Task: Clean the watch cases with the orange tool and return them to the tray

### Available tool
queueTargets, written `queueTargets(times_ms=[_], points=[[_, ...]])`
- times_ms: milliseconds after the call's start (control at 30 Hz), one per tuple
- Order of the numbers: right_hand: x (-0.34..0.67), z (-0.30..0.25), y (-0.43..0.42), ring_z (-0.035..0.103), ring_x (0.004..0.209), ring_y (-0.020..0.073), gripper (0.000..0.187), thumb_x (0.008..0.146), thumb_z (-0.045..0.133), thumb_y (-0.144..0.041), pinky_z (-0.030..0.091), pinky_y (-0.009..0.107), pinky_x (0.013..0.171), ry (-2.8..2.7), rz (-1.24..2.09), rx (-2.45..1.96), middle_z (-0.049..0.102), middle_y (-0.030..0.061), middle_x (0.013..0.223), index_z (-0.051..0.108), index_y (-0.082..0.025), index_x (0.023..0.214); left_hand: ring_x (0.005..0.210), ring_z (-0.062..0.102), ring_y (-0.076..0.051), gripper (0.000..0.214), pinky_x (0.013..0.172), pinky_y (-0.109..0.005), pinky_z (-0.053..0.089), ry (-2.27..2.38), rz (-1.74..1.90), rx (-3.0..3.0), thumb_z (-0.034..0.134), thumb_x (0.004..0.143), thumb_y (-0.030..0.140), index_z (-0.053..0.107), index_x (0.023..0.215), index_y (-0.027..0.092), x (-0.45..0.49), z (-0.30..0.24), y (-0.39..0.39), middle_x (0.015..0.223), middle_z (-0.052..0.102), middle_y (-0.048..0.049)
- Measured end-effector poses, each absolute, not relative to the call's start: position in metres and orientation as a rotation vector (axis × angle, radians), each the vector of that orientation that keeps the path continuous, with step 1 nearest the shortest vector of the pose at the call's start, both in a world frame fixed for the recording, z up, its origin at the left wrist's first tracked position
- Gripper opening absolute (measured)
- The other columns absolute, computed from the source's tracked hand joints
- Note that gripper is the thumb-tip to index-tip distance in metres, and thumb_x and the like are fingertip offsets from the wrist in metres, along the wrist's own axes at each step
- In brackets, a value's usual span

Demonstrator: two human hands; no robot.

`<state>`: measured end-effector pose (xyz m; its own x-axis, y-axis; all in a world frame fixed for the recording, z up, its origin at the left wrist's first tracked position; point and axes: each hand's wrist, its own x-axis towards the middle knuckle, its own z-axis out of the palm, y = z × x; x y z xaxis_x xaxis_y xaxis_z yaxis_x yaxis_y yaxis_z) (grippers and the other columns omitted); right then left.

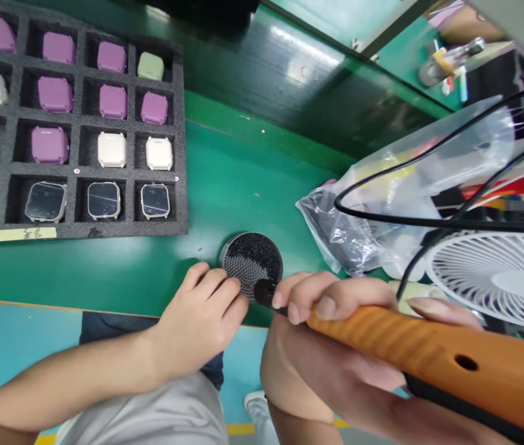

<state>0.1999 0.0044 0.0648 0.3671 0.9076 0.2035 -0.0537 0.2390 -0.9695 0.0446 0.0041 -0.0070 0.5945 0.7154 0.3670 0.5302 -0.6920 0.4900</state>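
Note:
An orange-handled electric screwdriver (429,346) lies in my right hand (336,355), with my fingers wrapped around its front part. Its black nose points left over a round dish (281,267) with a perforated plate, where many tiny black pieces, apparently screws, are piled toward the back and right. My left hand (201,321) rests at the dish's near left side with its fingers curled. The fingertips and thumb are mostly hidden, and whatever they may hold does not show.
A dark foam tray (183,123) at the left has compartments with purple, cream and green watch cases and dark-faced ones along the front. At the right are a clear plastic bag (373,210), a black cable (382,219) and a white fan (516,281). The green bench (243,179) has a near edge.

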Motion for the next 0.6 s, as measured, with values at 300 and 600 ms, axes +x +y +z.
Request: queueTargets(times_ms=[300,600], points=[[0.185,0.054,0.002,0.061,0.068,0.017,0.046,0.105,0.056,-0.065,0.057,0.041,0.059,-1.022,0.721,-0.957,0.067,0.0001,0.092,0.064,-0.026,0.126,0.118,0.063,-0.031,0.027,0.103,-0.049,0.045,1.125,0.648,2.347,0.058,0.106,0.013,0.068,0.131,0.015,-0.006,-0.001,-0.004,0.137,0.071,-0.0134],[0.185,0.051,0.005,0.063,0.067,0.0179,0.049,0.109,0.041,-0.066,0.058,0.042,0.059,-1.049,0.764,-0.982,0.067,0.0005,0.091,0.065,-0.027,0.126,0.126,0.06,-0.034,0.029,0.1,-0.049,0.046,0.975,0.588,2.357,0.059,0.11,0.024,0.066,0.134,0.009,-0.014,0.001,0.002,0.148,0.066,-0.0164]])
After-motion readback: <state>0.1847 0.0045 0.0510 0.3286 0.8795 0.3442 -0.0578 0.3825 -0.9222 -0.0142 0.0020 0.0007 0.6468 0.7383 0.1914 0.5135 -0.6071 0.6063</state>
